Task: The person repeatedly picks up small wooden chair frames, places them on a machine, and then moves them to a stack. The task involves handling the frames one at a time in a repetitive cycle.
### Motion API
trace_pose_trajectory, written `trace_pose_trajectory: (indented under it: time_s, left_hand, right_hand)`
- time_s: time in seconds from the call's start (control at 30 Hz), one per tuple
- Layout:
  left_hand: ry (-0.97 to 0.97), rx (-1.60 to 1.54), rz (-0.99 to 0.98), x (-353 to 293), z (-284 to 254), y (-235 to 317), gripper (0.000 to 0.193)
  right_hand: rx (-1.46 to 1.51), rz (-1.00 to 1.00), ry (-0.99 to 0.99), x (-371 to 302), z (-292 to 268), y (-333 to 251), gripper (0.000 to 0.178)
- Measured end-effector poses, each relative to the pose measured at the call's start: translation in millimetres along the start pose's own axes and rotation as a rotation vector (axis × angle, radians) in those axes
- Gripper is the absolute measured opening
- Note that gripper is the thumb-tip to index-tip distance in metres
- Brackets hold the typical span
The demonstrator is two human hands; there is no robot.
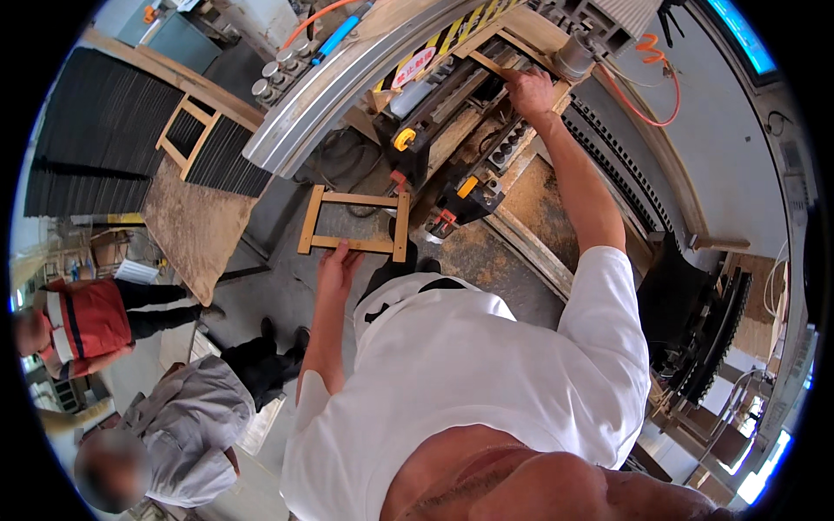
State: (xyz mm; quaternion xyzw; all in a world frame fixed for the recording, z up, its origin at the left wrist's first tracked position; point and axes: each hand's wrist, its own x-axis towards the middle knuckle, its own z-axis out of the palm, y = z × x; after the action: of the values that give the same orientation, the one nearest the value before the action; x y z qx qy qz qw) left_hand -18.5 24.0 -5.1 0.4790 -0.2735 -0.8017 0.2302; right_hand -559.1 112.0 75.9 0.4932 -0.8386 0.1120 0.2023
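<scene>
Low at the left, my left hand (pixel 337 267) grips a light-brown wooden frame (pixel 310 219) by its near rail. It is two side pieces joined by two rails, and it hangs in front of the machine. My right arm is stretched far forward over the machine. There my right hand (pixel 529 92) is closed on the end of a narrow wooden strip (pixel 485 62) near the machine's far end; part of the grip is hidden. Between the hands, the machine (pixel 443 130) carries dark rails, a yellow knob (pixel 405 139) and black end blocks with red-orange parts.
A curved metal rail (pixel 347 91) borders the machine's left side. Further left, another wooden frame (pixel 187 135) lies on stacked dark slats (pixel 95 113). Sawdust (pixel 530 204) covers a board at right. An orange hose (pixel 647 120) hangs beyond. Two people (pixel 187 425) stand at lower left.
</scene>
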Motion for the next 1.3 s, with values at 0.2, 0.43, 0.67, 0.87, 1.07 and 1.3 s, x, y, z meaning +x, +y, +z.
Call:
trace_pose_trajectory:
  time_s: [0.2,0.43,0.67,0.87,1.07,1.3]
  left_hand:
    - [0.038,0.028,-0.002,9.4,-5.2,-7.0,0.026]
    - [0.050,0.082,0.057,1.1,-12.4,1.1,0.027]
    - [0.002,0.141,0.215,-30.2,-35.4,44.6,0.031]
    - [0.005,0.138,0.367,-63.1,-83.7,132.6,0.034]
    - [0.068,0.088,0.574,-39.0,-141.8,236.1,0.028]
    - [0.150,-0.007,0.609,90.1,-212.2,372.6,0.020]
  right_hand:
    - [-0.012,0.007,-0.042,2.6,-2.1,1.0,0.025]
    - [-0.054,0.013,-0.052,1.9,-10.7,1.2,0.030]
    - [-0.183,0.106,-0.259,7.8,-10.1,-2.2,0.034]
    - [-0.234,0.078,-0.275,11.7,-17.2,-15.4,0.040]
    - [-0.158,0.098,-0.094,13.5,-23.1,-25.5,0.039]
    - [0.533,0.294,0.232,-1.2,-53.1,-129.3,0.030]
